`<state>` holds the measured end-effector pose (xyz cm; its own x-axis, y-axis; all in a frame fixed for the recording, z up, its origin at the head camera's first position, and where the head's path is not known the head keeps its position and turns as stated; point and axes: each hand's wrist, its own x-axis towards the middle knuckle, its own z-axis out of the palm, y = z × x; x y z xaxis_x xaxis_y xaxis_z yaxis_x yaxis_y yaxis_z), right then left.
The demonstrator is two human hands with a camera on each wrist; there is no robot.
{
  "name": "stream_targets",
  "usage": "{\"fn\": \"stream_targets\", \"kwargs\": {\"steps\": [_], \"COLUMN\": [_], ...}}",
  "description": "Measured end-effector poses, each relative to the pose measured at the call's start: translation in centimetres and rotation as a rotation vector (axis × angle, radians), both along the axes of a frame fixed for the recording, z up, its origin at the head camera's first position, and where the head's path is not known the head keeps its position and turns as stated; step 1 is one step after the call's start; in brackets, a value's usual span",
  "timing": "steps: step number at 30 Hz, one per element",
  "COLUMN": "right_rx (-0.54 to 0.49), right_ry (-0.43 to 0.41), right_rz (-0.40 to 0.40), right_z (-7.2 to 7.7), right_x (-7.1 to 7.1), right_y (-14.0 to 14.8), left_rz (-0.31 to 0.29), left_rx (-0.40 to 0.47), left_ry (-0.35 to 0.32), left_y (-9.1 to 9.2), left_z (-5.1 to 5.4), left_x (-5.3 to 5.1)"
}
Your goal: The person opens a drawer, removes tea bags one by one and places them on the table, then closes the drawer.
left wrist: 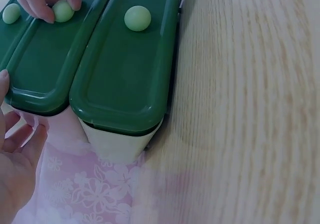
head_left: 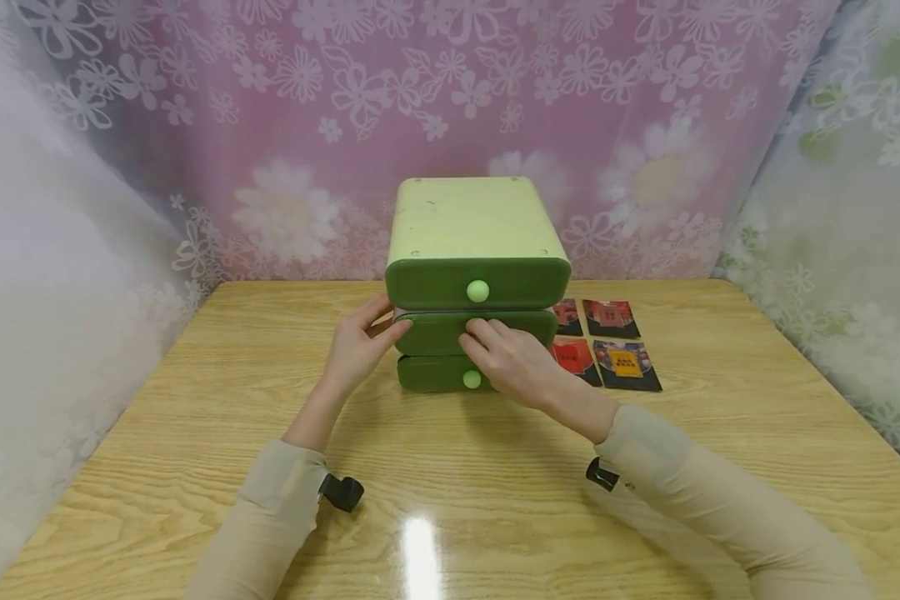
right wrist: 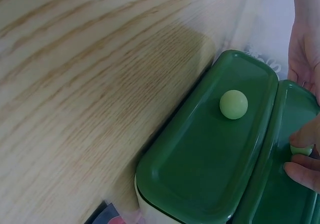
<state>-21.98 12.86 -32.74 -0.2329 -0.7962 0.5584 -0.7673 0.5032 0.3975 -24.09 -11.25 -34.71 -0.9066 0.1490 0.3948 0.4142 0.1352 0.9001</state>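
Observation:
A small cabinet (head_left: 468, 217) with a pale yellow-green body and three stacked green drawer fronts stands on the table. My right hand (head_left: 512, 362) pinches the round pale knob (left wrist: 63, 11) of the middle drawer (head_left: 435, 335), covering it in the head view. At the cabinet's left side is my left hand (head_left: 354, 346), its thumb touching the left end of the middle drawer front and its extended fingers reaching along the side. Uncovered knobs show on the top drawer (head_left: 435, 283) and the bottom drawer (head_left: 431, 375).
Several dark cards with red or orange panels, such as the front right card (head_left: 626, 365), lie right of the cabinet, some partly hidden behind it. The wooden table (head_left: 195, 467) meets a pink floral curtain (head_left: 285, 150) at the back.

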Motion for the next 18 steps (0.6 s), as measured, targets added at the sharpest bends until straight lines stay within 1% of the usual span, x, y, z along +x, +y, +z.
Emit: {"fn": "stream_targets", "kwargs": {"steps": [7, 12, 18], "right_rx": [0.017, 0.015, 0.021], "right_ry": [0.005, 0.01, -0.017], "right_rz": [-0.005, 0.004, 0.004], "right_z": [-0.1, -0.05, -0.01], "right_x": [-0.4, -0.67, -0.8], "right_y": [-0.05, -0.02, 0.16], "left_rz": [0.054, 0.073, 0.098], "left_rx": [-0.041, -0.04, -0.045], "left_ry": [-0.012, 0.011, 0.034], "left_y": [0.12, 0.32, 0.47], "left_z": [0.0, 0.11, 0.14], "left_x": [0.13, 0.18, 0.1]}}
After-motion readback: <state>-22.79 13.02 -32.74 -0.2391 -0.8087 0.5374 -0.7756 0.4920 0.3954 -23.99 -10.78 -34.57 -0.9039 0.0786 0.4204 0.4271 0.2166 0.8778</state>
